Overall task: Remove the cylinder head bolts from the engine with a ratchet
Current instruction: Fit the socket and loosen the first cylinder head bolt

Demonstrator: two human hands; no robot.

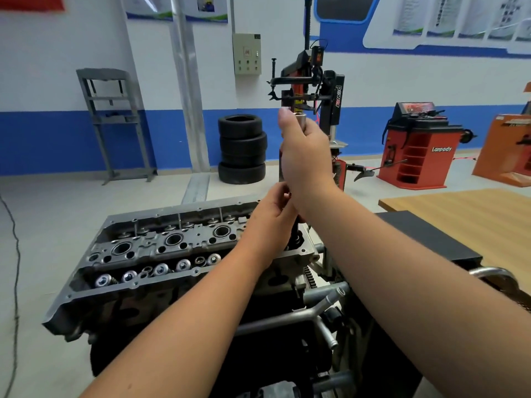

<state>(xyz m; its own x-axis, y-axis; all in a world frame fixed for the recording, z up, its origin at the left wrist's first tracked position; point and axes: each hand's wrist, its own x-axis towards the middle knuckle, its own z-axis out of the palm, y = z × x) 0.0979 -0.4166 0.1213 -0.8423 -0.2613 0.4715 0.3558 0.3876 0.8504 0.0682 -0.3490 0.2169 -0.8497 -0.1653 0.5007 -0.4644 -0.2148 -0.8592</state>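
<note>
Gripping a tool [298,114] upright, the right hand [306,156] is clenched round it, its silver tip showing just above the fingers. The left hand [273,214] pinches the dark lower part below, over the head [161,248]. A bolt seems to be being lifted out; next, it must be freed and set aside. Counted: one head, two hands, four stacked tyres [242,149].

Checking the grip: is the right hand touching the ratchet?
Touching. Head view shows the right hand wrapped round the upright ratchet, its metal end poking above the fingers.
</note>
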